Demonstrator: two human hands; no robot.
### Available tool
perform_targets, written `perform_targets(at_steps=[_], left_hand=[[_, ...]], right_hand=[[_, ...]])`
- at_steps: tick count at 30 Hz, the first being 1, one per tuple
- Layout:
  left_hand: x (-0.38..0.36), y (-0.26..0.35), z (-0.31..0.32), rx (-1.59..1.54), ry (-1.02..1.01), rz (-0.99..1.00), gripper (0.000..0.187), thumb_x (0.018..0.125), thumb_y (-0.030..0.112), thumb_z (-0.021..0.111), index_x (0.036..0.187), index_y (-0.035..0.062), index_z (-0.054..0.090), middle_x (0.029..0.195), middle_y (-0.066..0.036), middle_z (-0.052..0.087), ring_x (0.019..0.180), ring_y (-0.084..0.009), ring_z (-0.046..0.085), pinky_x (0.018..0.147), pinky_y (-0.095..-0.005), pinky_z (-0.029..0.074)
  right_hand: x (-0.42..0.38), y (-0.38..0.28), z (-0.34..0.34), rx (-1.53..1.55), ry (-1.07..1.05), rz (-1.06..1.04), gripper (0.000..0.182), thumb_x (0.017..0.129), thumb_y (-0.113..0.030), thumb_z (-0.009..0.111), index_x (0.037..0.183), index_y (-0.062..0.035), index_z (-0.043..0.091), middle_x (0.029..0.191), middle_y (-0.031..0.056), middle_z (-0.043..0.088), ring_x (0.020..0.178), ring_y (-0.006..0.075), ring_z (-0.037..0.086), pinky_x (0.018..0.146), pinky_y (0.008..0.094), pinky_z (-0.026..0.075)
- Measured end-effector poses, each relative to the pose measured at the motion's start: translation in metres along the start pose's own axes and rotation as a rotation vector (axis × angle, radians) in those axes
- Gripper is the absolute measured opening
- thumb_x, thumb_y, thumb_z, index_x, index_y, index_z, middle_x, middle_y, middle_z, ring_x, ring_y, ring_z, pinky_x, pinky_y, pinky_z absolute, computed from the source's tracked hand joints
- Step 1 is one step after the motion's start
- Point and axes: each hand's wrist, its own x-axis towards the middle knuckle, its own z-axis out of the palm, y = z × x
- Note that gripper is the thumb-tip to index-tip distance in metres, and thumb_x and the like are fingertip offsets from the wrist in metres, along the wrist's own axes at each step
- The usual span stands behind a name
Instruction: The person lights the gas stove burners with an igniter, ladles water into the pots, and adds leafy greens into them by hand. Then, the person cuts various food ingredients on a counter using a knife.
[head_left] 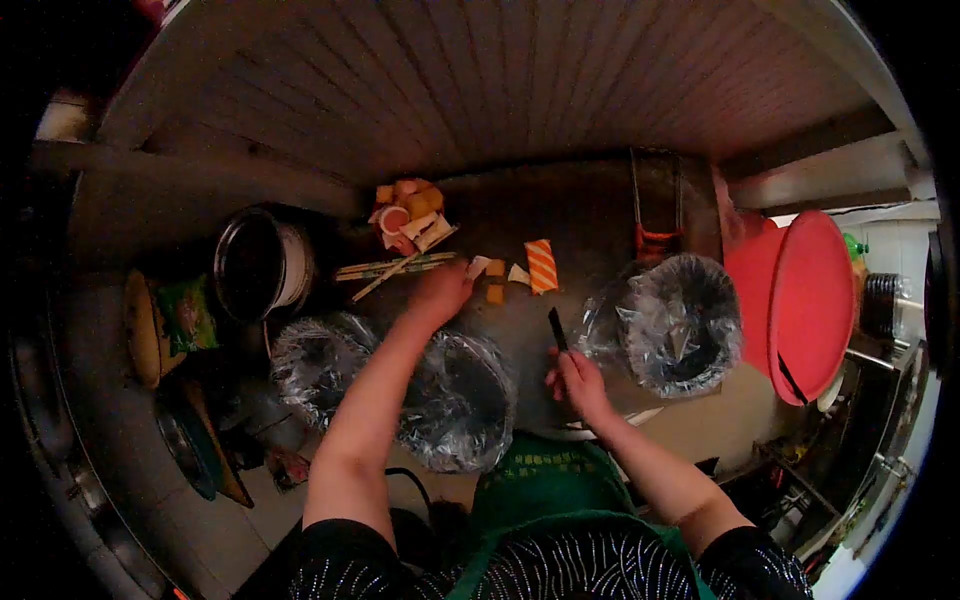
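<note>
Our right hand [578, 385] grips a dark-bladed knife [557, 329], point up beyond our knuckles. Our left hand [440, 291] curls over small orange cut cubes [495, 281] just past our fingertips; whether it pinches one, we cannot tell. A striped orange-white block [541, 265] looks uncut.

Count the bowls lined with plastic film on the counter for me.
3. One lined bowl sits left of the left hand's forearm, a second lies between the two forearms, and a third stands right of the right hand, which holds a knife. Others may be hidden.
</note>
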Motion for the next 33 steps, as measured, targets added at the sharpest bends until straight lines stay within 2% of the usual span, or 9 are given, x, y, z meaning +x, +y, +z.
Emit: perform_targets(at_steps=[3, 5, 12, 16, 19, 24, 27, 29, 33], left_hand=[[-0.009, 0.005, -0.012, 0.054, 0.032, -0.118, 0.032, 0.078, 0.021, 0.055, 0.106, 0.0055, 0.052, 0.095, -0.02, 0.058, 0.085, -0.0374, 0.056, 0.072, -0.0447, 0.047], [-0.018, 0.006, -0.021, 0.094, 0.041, -0.121, 0.03, 0.077, 0.019, 0.056, 0.104, 0.0076, 0.054, 0.093, -0.019, 0.059, 0.086, -0.036, 0.057, 0.072, -0.0453, 0.047], [-0.053, 0.023, -0.031, 0.058, 0.045, -0.248, 0.021, 0.077, 0.015, 0.05, 0.095, 0.0086, 0.059, 0.091, -0.016, 0.061, 0.085, -0.0351, 0.057, 0.073, -0.0431, 0.046], [-0.057, -0.006, -0.018, -0.036, 0.254, -0.318, 0.019, 0.076, 0.012, 0.052, 0.092, 0.0085, 0.06, 0.083, -0.015, 0.062, 0.08, -0.0343, 0.058, 0.071, -0.0428, 0.047], [-0.058, -0.027, -0.024, -0.118, 0.534, -0.315, 0.015, 0.076, 0.01, 0.053, 0.089, 0.0068, 0.06, 0.08, -0.015, 0.062, 0.075, -0.0337, 0.059, 0.067, -0.0405, 0.047], [-0.043, -0.037, -0.039, -0.264, 0.818, -0.24, 0.012, 0.078, 0.008, 0.053, 0.087, 0.0055, 0.061, 0.078, -0.016, 0.061, 0.074, -0.0325, 0.06, 0.065, -0.0377, 0.047], [-0.042, -0.012, -0.036, -0.255, 0.702, -0.182, 0.016, 0.077, 0.007, 0.052, 0.091, 0.0058, 0.061, 0.082, -0.016, 0.061, 0.078, -0.0318, 0.059, 0.069, -0.0384, 0.047], [-0.051, 0.023, -0.029, -0.235, 0.534, -0.179, 0.019, 0.076, 0.006, 0.052, 0.093, 0.0053, 0.06, 0.085, -0.016, 0.061, 0.08, -0.0314, 0.059, 0.07, -0.0389, 0.047], [-0.051, 0.076, 0.009, -0.135, 0.275, -0.059, 0.02, 0.073, 0.003, 0.051, 0.091, 0.004, 0.059, 0.087, -0.017, 0.059, 0.082, -0.0312, 0.058, 0.071, -0.0412, 0.047]], right_hand=[[0.018, 0.013, -0.004, -0.137, -0.025, -0.072, 0.025, 0.087, -0.015, 0.047, 0.105, 0.0008, 0.053, 0.084, 0.0084, 0.06, 0.074, 0.0176, 0.059, 0.066, 0.0302, 0.046], [0.027, 0.014, -0.008, -0.613, 0.05, -0.52, 0.023, 0.087, -0.012, 0.043, 0.102, 0.002, 0.053, 0.086, 0.0127, 0.06, 0.076, 0.0236, 0.059, 0.068, 0.0349, 0.046], [0.06, 0.005, -0.038, -0.381, 0.255, -0.326, 0.023, 0.088, -0.015, 0.041, 0.098, 0.0033, 0.052, 0.078, 0.0136, 0.057, 0.073, 0.029, 0.055, 0.068, 0.0368, 0.043], [0.03, -0.017, -0.025, -0.291, 0.06, -0.203, 0.024, 0.087, -0.017, 0.046, 0.101, 0.0003, 0.053, 0.077, 0.0123, 0.058, 0.07, 0.0262, 0.056, 0.063, 0.0343, 0.045], [0.013, 0.01, -0.025, -0.672, 0.052, -0.324, 0.022, 0.086, -0.017, 0.048, 0.101, -0.003, 0.057, 0.079, 0.0095, 0.06, 0.069, 0.0167, 0.057, 0.064, 0.0303, 0.046], [-0.008, 0.04, -0.014, -0.663, 0.01, -0.507, 0.025, 0.085, -0.021, 0.049, 0.102, -0.0042, 0.057, 0.078, 0.0137, 0.061, 0.07, 0.0224, 0.059, 0.064, 0.0314, 0.046], [-0.014, 0.046, -0.015, -0.717, 0.056, -0.485, 0.026, 0.085, -0.023, 0.051, 0.101, -0.0029, 0.056, 0.077, 0.014, 0.061, 0.07, 0.0239, 0.059, 0.064, 0.0318, 0.046], [-0.017, 0.039, -0.014, -0.618, 0.143, -0.317, 0.023, 0.083, -0.021, 0.053, 0.095, -0.0025, 0.058, 0.084, 0.0207, 0.059, 0.077, 0.0348, 0.059, 0.064, 0.0381, 0.046], [-0.004, 0.041, -0.024, -0.625, 0.219, -0.421, 0.022, 0.083, -0.02, 0.055, 0.093, 0.0002, 0.055, 0.069, 0.0166, 0.057, 0.062, 0.0261, 0.058, 0.058, 0.0336, 0.045]])
